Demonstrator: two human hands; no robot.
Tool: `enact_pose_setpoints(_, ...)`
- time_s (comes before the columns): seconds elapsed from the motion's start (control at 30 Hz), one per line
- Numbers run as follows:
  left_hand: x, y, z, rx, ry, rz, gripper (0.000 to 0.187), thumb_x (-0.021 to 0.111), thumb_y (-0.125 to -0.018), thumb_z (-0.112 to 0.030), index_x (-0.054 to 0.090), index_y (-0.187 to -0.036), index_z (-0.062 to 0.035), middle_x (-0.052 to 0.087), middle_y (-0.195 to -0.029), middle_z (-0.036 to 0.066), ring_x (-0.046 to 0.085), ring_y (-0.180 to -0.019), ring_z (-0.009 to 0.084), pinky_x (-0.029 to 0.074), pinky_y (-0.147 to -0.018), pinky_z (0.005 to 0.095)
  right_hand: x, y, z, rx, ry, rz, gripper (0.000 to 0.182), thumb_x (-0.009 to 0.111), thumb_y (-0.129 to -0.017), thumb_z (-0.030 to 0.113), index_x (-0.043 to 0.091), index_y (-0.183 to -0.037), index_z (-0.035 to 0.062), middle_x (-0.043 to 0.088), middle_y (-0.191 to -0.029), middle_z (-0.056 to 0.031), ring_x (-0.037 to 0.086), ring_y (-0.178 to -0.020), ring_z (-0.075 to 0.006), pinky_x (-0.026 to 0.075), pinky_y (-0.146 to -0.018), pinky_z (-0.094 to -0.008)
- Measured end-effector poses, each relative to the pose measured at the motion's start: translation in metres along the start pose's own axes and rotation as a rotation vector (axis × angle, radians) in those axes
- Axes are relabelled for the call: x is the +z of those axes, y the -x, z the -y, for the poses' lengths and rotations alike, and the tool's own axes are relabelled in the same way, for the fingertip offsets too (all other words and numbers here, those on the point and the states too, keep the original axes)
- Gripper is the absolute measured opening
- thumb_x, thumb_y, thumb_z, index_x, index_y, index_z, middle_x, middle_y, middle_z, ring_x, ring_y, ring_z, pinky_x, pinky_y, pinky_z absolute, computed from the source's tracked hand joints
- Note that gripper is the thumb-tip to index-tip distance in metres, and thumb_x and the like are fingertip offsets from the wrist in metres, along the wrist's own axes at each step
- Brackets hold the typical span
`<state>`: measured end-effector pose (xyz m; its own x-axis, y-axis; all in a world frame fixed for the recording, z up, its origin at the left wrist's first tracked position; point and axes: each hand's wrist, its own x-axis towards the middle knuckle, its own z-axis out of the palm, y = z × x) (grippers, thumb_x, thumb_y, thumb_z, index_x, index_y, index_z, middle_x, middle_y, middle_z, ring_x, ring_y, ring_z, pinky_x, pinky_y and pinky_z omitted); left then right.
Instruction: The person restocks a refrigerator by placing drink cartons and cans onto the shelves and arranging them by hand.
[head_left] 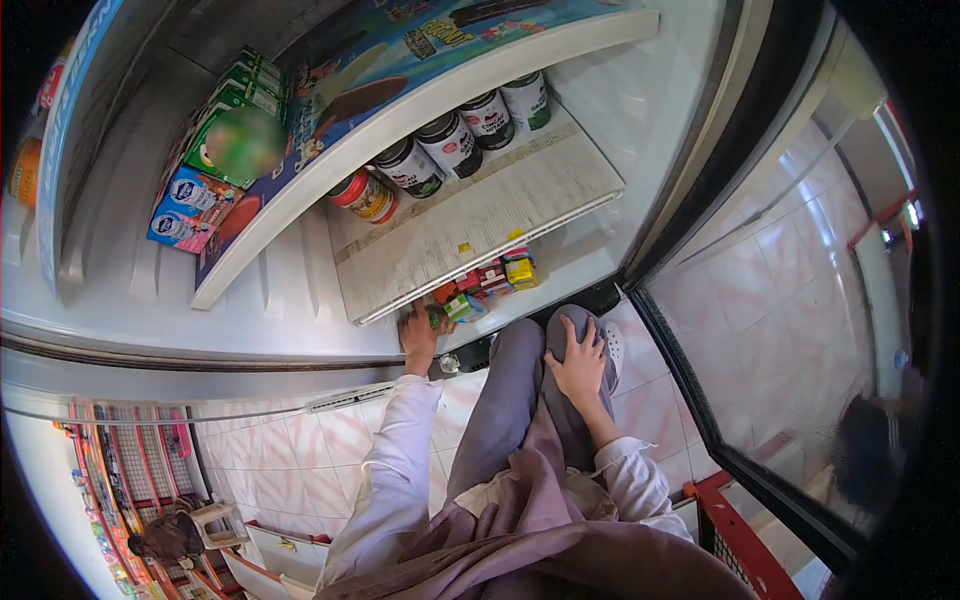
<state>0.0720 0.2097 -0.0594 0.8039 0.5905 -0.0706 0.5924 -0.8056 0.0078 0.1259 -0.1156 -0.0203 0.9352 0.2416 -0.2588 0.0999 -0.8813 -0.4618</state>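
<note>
My left hand [417, 345] reaches under the lowest shelf of an upright fridge. Its fingers are closed around a small dark green pack [437, 319], partly hidden by the shelf edge and the hand. Beside it on the fridge floor lie small drink cartons: a light green one [462, 307], several red ones [490, 275] and a yellow one [520, 272]. Resting on my bent knee [578, 322], my right hand [580, 365] is open with its fingers spread and holds nothing.
On the white shelf [480, 230] above stand several black-lidded jars [450, 145] and a red-lidded jar [364, 195]. Green cartons [235, 120] and a blue-pink pack [190, 208] fill a higher shelf. The glass door [790, 280] stands open at right. A person [165, 535] is at lower left.
</note>
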Motion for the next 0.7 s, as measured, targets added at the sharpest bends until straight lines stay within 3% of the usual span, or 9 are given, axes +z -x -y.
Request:
enact_pose_setpoints(0.13, 0.004, 0.000, -0.003, 0.010, -0.161, 0.066, 0.084, 0.076, -0.078, -0.046, 0.035, -0.140, -0.0080, 0.068, -0.099, 0.016, 0.066, -0.097, 0.0329, 0.048, -0.089, 0.0422, 0.000, 0.001, 0.000, 0.001, -0.014, 0.004, 0.083, 0.074, -0.077, 0.041, 0.033, -0.148, 0.0323, 0.029, -0.152, -0.0213, 0.040, -0.128, -0.0496, 0.042, -0.100, -0.0583)
enact_pose_setpoints(0.17, 0.004, 0.002, -0.004, 0.044, -0.198, -0.001, 0.081, 0.075, -0.079, -0.044, 0.037, -0.140, -0.0088, 0.068, -0.099, 0.015, 0.066, -0.097, 0.0311, 0.047, -0.089, 0.0422, -0.001, 0.000, 0.000, 0.000, -0.019, 0.005, 0.083, 0.074, -0.077, 0.041, 0.033, -0.148, 0.0324, 0.029, -0.152, -0.0214, 0.039, -0.129, -0.0495, 0.041, -0.100, -0.0585)
enact_pose_setpoints(0.3, 0.019, 0.003, 0.003, 0.014, 0.000, -0.006, 0.079, 0.077, -0.078, -0.036, 0.036, -0.140, -0.0076, 0.068, -0.100, 0.017, 0.064, -0.097, 0.0347, 0.045, -0.092, 0.0488, -0.004, 0.001, 0.001, -0.011, -0.036, 0.002, 0.082, 0.074, -0.077, 0.040, 0.034, -0.148, 0.0327, 0.028, -0.153, -0.0215, 0.037, -0.131, -0.0490, 0.041, -0.100, -0.0588)
enact_pose_setpoints(0.47, -0.013, 0.044, -0.017, -0.007, 0.079, -0.131, 0.066, 0.076, -0.078, -0.024, 0.042, -0.131, -0.0055, 0.066, -0.098, 0.020, 0.061, -0.098, 0.0390, 0.043, -0.091, 0.0521, -0.006, 0.002, 0.000, 0.005, -0.014, -0.003, 0.081, 0.074, -0.077, 0.040, 0.034, -0.147, 0.0323, 0.028, -0.153, -0.0211, 0.039, -0.129, -0.0496, 0.042, -0.100, -0.0585)
enact_pose_setpoints(0.7, -0.085, 0.105, -0.024, -0.016, 0.357, -0.188, 0.064, 0.082, -0.071, -0.028, 0.052, -0.124, -0.0073, 0.065, -0.094, 0.019, 0.059, -0.095, 0.0391, 0.044, -0.088, 0.0481, -0.003, 0.004, 0.000, -0.012, -0.010, -0.007, 0.082, 0.075, -0.076, 0.040, 0.034, -0.146, 0.0330, 0.028, -0.153, -0.0205, 0.040, -0.129, -0.0484, 0.043, -0.099, -0.0581)
